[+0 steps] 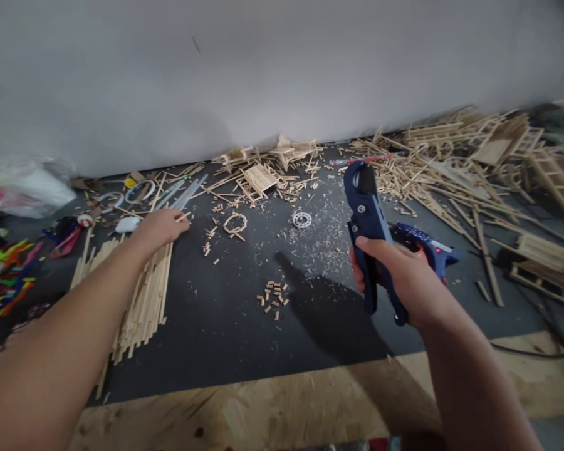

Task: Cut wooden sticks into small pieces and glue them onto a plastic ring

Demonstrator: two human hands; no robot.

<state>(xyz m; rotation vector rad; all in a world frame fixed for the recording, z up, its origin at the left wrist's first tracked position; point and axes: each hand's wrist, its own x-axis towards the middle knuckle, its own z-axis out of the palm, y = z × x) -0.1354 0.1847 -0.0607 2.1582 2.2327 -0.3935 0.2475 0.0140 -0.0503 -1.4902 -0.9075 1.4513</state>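
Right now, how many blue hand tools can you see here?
2: the blue cutter in your right hand, and the blue glue gun just right of it, partly behind that hand. Others may be hidden in the clutter.

No words, brand names or numbers can be read. On the dark blue speckled glue gun point(418, 239), at the right of the frame, a pale rectangular label point(438, 246) is stuck along the body; any print on it is too small and blurred to make out. The thin red stick with a whitish end point(364, 160), at the upper right of the frame, shows faint marks on its pale part, and whether these are lettering cannot be told.
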